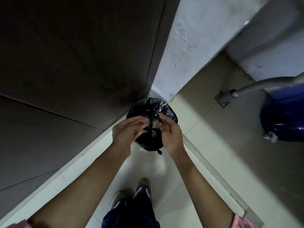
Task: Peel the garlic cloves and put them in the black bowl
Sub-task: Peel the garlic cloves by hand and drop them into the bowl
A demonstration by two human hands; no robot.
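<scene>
Garlic cloves: none to find anywhere in the head view, and no black bowl either, so whereabouts of both impossible to tell from here. Instead, looking straight down on a small bin (148,144) lined with a black bag (166,111), tucked into the corner between a dark panel (74,55) and a white wall (184,46), probably parked there to stay clear of the walkway. Above its mouth, the left hand (126,130) and the right hand (171,134), palm turned toward palm over the opening, seemingly to send any droppings into the bag and keep them off the floor (148,165). Left fingers nearly straight and reaching across; right fingers loosely curved; neither hand closed round anything, to judge through the blur. Between them, pale papery flakes (151,124), most likely garlic skins being brushed off, some apparently loose in the air over the bag. By that reading, a clean-up step late in the peeling, not the peeling itself. Counted: two hands, one bin, one bag, two shoes (143,186) on the pale tiles below, one blue drum (283,116) at the right edge, one grey pipe (263,84) just beside it; flakes too blurred to number.
</scene>
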